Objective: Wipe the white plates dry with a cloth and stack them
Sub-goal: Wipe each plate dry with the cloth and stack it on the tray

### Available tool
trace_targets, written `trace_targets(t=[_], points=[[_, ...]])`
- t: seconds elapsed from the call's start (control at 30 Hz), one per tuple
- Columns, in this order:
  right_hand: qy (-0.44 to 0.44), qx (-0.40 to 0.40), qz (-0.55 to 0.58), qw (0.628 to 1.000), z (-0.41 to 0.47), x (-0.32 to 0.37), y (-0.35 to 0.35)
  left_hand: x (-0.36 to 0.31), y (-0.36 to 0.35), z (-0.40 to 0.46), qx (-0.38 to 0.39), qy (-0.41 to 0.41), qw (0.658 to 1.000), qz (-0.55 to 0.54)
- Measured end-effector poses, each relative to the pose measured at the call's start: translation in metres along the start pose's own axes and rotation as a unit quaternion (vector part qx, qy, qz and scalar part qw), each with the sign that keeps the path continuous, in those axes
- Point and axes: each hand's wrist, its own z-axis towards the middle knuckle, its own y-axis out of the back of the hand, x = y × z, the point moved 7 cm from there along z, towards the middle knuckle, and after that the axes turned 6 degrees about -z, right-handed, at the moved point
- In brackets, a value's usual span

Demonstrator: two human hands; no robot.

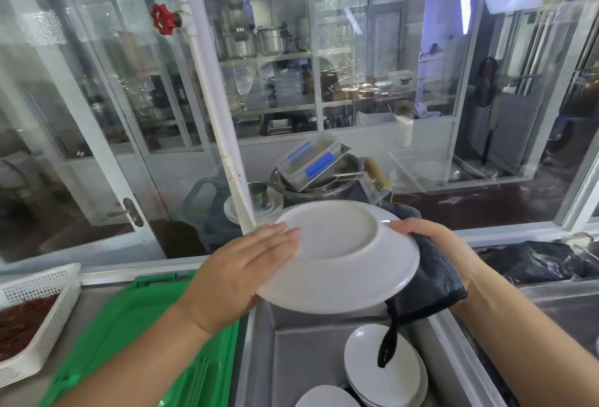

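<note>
Held up at the centre, over a metal sink [259, 342]: one white plate [340, 254], turned with its underside and foot ring toward the camera, tilted slightly. At 9 o'clock of the plate, the left hand [236, 273], flat against the underside, fingers [278, 238] straight and pressed together, not curled around the rim. At 3 o'clock of the plate, the right hand [434, 241], wrapped in a dark cloth [431, 277], fingers curled over the rim and gripping plate and cloth together; cloth bunched behind the plate edge, with a black loop [387, 346] hanging down toward 6 o'clock. Below, at 5 o'clock in the sink, a stack of white plates [382, 371], leaning, and one more plate edge [324, 398] at the bottom border. At 7 o'clock, green trays [136, 325] on the counter, touching the sink wall. At 8 o'clock, a white perforated basket [42, 296] with something dark brown inside. At 12 o'clock behind the plate, beyond the glass, metal bowls with a clear box with blue clips [312, 163] on top. At 10 o'clock, far up, a red valve wheel [162, 19] on a white pipe. At 3 o'clock on the right counter, a black plastic bag [534, 260].
</note>
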Motion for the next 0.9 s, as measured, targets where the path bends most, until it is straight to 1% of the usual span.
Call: trace_targets(t=[0.1, 0.17, 0.2, 0.23, 0.3, 0.37, 0.4, 0.43, 0.47, 0.5, 0.53, 0.57, 0.6, 0.63, 0.7, 0.77, 0.9], points=[[0.003, 0.006, 0.012, 1.000, -0.001, -0.007, 0.000, 0.004, 0.001, 0.002, -0.026, 0.030, 0.999, 0.003], [0.018, -0.003, 0.024, 1.000, 0.000, -0.010, 0.001, 0.011, 0.003, 0.003, -0.059, 0.089, 0.994, 0.002], [0.030, -0.008, 0.036, 0.999, 0.000, -0.011, 0.001, 0.016, 0.004, 0.003, -0.081, 0.139, 0.987, -0.017], [0.044, -0.013, 0.046, 0.998, 0.000, -0.011, 0.002, 0.023, 0.005, 0.002, -0.108, 0.204, 0.972, -0.052], [0.067, -0.010, 0.066, 0.996, 0.001, -0.010, 0.001, 0.039, 0.004, -0.003, -0.156, 0.338, 0.917, -0.143], [0.089, 0.000, 0.084, 0.993, 0.002, -0.008, 0.000, 0.052, -0.008, -0.012, -0.165, 0.455, 0.844, -0.233], [0.100, 0.003, 0.091, 0.991, 0.002, -0.006, 0.000, 0.058, -0.016, -0.016, -0.175, 0.504, 0.789, -0.303], [0.108, 0.000, 0.096, 0.989, 0.002, -0.004, 0.001, 0.060, -0.025, -0.021, -0.198, 0.546, 0.711, -0.396], [0.117, 0.001, 0.101, 0.988, 0.002, -0.002, 0.001, 0.060, -0.035, -0.024, -0.216, 0.579, 0.621, -0.482], [0.123, -0.002, 0.103, 0.987, 0.001, -0.001, 0.001, 0.055, -0.042, -0.023, -0.228, 0.590, 0.540, -0.556], [0.126, -0.003, 0.103, 0.987, 0.002, 0.000, 0.002, 0.050, -0.046, -0.020, -0.229, 0.583, 0.484, -0.611], [0.122, -0.008, 0.101, 0.987, 0.001, 0.000, 0.003, 0.046, -0.049, -0.016, -0.223, 0.572, 0.457, -0.643], [0.118, -0.011, 0.097, 0.988, 0.002, -0.002, 0.004, 0.042, -0.052, -0.012, -0.217, 0.561, 0.450, -0.660], [0.113, -0.018, 0.090, 0.989, 0.002, -0.003, 0.005, 0.038, -0.055, -0.009, -0.206, 0.556, 0.450, -0.668], [0.106, -0.020, 0.079, 0.991, 0.003, -0.006, 0.006, 0.031, -0.062, -0.006, -0.204, 0.552, 0.431, -0.684], [0.090, -0.014, 0.080, 0.993, 0.003, -0.011, 0.005, 0.027, -0.070, -0.008, -0.203, 0.556, 0.420, -0.688], [0.072, -0.021, 0.062, 0.995, -0.003, -0.012, 0.007, 0.022, -0.073, -0.012, -0.199, 0.566, 0.418, -0.682]])
